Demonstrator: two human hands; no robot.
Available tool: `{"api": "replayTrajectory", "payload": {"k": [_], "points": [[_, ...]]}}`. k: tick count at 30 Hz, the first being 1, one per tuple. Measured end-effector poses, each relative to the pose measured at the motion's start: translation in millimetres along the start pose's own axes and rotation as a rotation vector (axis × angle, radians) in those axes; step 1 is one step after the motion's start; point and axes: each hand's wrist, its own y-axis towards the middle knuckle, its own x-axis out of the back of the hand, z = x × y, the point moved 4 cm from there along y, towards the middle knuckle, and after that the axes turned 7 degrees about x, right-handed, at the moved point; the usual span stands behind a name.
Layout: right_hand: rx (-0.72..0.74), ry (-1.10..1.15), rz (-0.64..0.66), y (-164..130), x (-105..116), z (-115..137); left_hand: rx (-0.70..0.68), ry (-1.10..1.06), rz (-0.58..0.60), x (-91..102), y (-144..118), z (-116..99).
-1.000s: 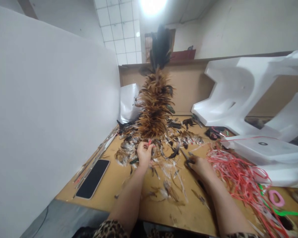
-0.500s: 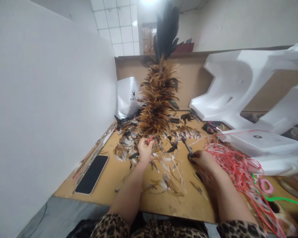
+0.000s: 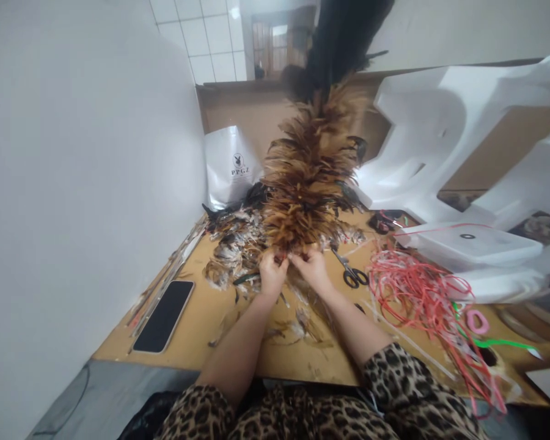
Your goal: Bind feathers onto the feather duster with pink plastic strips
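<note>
A large feather duster (image 3: 302, 183), brown along its body and black at the top, rises from the table and leans slightly right. My left hand (image 3: 272, 275) is closed around its lower end, where a bit of red shows. Close beside it, my right hand (image 3: 314, 269) pinches the same lower end, thumbs nearly touching; what lies between the fingertips is partly hidden. Scissors (image 3: 355, 278) with black handles lie on the table, right of my right hand. Loose feathers (image 3: 231, 256) are heaped left of the duster, with more scattered below my hands.
A tangle of red plastic strips (image 3: 412, 287) covers the right side, near a pink ring (image 3: 477, 321) and a green strip (image 3: 508, 344). White foam pieces (image 3: 421, 134) stand behind it. At left are a phone (image 3: 164, 316), thin sticks (image 3: 167, 275) and a white bag (image 3: 227, 177).
My right hand has let go of the scissors and moved left to the duster's base. The duster now leans further right, its top blurred. The view has shifted slightly.
</note>
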Motion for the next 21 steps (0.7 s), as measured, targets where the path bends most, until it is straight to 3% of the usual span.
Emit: {"api": "replayTrajectory", "payload": {"k": [2, 5, 10, 14, 18, 21], "points": [[0.011, 0.024, -0.042, -1.4, -0.1, -10.0, -0.057, 0.076, -0.001, -2.4, -2.1, -4.4], [0.014, 0.043, 0.004, -3.1, 0.9, -20.2, -0.104, 0.15, 0.007, -7.3, -4.0, -5.9], [-0.036, -0.13, -0.032, -2.7, 1.8, -21.9, -0.12, 0.214, 0.048, -13.4, -4.6, 2.2], [0.058, -0.32, 0.028, -4.4, -1.1, -21.0, -0.132, 0.197, 0.198, -21.7, -4.5, 11.4], [0.03, -0.464, 0.219, -9.7, -6.0, -31.5, 0.001, 0.283, 0.396, -30.6, -5.3, 20.4], [0.019, -0.445, 0.191, -10.4, -5.9, -35.5, 0.095, 0.282, 0.362, -27.8, -3.3, 21.5]]}}
